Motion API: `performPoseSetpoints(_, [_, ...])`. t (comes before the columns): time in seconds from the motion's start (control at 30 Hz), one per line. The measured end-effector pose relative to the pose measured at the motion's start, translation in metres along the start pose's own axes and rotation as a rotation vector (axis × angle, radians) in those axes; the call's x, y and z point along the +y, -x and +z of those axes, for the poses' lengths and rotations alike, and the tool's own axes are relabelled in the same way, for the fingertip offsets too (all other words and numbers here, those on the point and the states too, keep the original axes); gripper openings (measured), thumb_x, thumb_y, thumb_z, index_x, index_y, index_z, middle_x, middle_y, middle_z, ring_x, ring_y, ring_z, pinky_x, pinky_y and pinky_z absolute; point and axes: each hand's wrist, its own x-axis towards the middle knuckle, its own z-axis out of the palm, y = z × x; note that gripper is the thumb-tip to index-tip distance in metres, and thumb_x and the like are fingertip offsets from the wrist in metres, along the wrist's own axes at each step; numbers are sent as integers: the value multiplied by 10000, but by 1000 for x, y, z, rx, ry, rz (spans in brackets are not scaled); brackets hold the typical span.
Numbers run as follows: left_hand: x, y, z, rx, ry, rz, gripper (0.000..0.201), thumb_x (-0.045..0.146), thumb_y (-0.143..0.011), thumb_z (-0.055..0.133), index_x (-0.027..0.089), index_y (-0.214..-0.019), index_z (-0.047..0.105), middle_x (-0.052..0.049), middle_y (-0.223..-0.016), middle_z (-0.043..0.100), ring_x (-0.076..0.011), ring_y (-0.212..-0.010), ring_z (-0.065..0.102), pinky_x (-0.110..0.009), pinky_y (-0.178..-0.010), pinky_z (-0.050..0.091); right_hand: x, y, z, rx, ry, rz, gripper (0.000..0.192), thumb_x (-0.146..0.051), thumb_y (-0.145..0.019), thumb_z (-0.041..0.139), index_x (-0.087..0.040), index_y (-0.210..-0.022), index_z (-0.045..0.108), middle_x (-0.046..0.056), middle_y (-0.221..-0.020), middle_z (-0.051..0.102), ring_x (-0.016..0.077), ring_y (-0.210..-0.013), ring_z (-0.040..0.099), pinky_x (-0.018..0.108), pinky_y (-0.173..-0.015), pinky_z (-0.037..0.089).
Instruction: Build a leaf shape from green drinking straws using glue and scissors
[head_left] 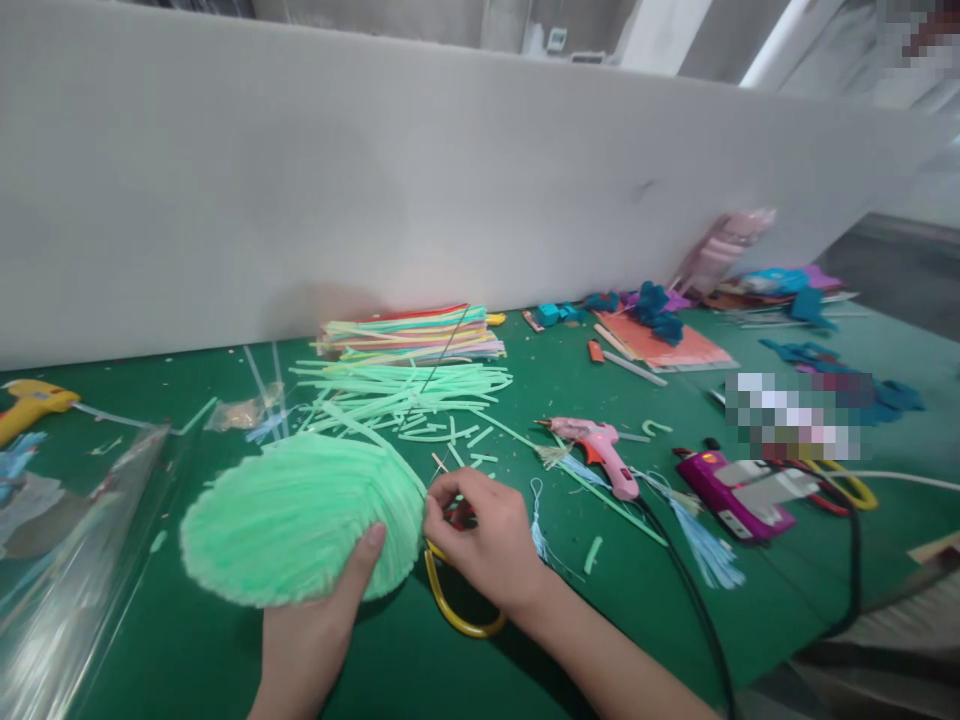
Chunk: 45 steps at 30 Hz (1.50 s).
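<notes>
My left hand grips a flat, rounded fan shape of pale green pipe cleaners from below, its thumb pressed on the face. At the fan's right edge, my right hand pinches the end of a green pipe cleaner that runs along the upper edge. The fingers partly hide the pinch. Yellow-handled scissors lie on the table just under my right hand. Behind the fan spreads a loose pile of green pipe cleaners, with short cut pieces nearby.
A pink glue gun lies to the right, its black cable crossing the green table. Beyond it is a purple power strip. Multicoloured pipe cleaners lie by the white partition. A yellow glue gun and clear plastic are left.
</notes>
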Motion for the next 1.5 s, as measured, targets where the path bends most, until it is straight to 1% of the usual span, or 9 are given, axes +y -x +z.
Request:
performPoseSetpoints(0.1, [9, -1, 11, 92, 144, -119, 551, 287, -649, 830, 229, -1168, 655, -68, -1224, 685, -314, -1231, 563, -500, -1113, 356, 0, 1, 0, 31, 8, -44, 71, -137, -792, 565, -197, -778, 602, 3, -722, 652, 122, -649, 611, 213, -594, 479])
performPoseSetpoints(0.23, [16, -4, 19, 69, 339, -246, 615, 252, -659, 831, 235, -1233, 610, -73, -1212, 688, -287, -1147, 625, -450, -1013, 483, 1, 2, 0, 53, 43, -106, 63, -136, -799, 564, -185, -787, 601, 4, -722, 651, 122, -636, 607, 231, -615, 482])
performPoseSetpoints(0.37, [6, -2, 11, 77, 41, -39, 528, 368, -689, 801, 216, -1172, 653, -80, -1196, 695, -302, -1185, 597, -484, -1074, 410, -3, 1, 1, 1, -66, 43, 36, -188, -806, 584, -185, -829, 612, 20, -775, 671, 117, -640, 621, 207, -574, 501])
performPoseSetpoints(0.53, [-3, 11, -1, 31, -363, 216, 204, 462, -786, 675, 294, -866, 759, -30, -1074, 750, -306, -1354, 432, -477, -1195, 147, -5, -3, 1, -80, -277, 356, 78, -256, -777, 643, -188, -815, 638, 4, -686, 679, 124, -617, 651, 170, -492, 486])
performPoseSetpoints(0.7, [-7, 6, -6, -47, -475, 320, 245, 454, -639, 797, 324, -846, 780, -28, -1034, 765, -343, -1311, 479, -450, -1192, 169, -3, -4, -2, -47, -170, 219, 105, -248, -837, 590, -189, -784, 658, 7, -715, 698, 112, -634, 649, 176, -549, 494])
performPoseSetpoints(0.9, [-22, -2, -13, -89, -645, 441, 88, 380, -687, 778, 294, -706, 774, -49, -597, 724, -351, -1096, 649, -492, -1096, 358, 2, 2, 2, 10, -28, 85, 30, -202, -841, 567, -192, -852, 593, 14, -798, 661, 109, -681, 638, 173, -553, 487])
performPoseSetpoints(1.03, [-17, 0, -9, -131, -717, 521, 209, 401, -743, 717, 298, -915, 779, -50, -860, 782, -318, -1082, 661, -439, -1057, 423, 3, 2, 4, 20, -22, 84, 49, -207, -839, 578, -199, -886, 567, 1, -771, 653, 110, -657, 634, 175, -555, 501])
performPoseSetpoints(1.3, [-12, 9, -2, 19, -524, 320, 163, 317, -829, 618, 310, -893, 768, -28, -1112, 734, -303, -1357, 428, -467, -1190, 180, 9, 2, 4, -33, 1, -6, 64, -181, -869, 559, -214, -885, 611, -10, -826, 709, 106, -653, 655, 193, -659, 530])
performPoseSetpoints(1.5, [10, 2, 12, 81, -215, 50, 443, 393, -714, 760, 220, -1114, 680, -82, -1174, 706, -321, -1278, 516, -491, -1144, 301, 6, 2, 3, -72, 15, -13, 38, -180, -857, 564, -194, -870, 596, -2, -777, 695, 110, -627, 673, 187, -630, 514])
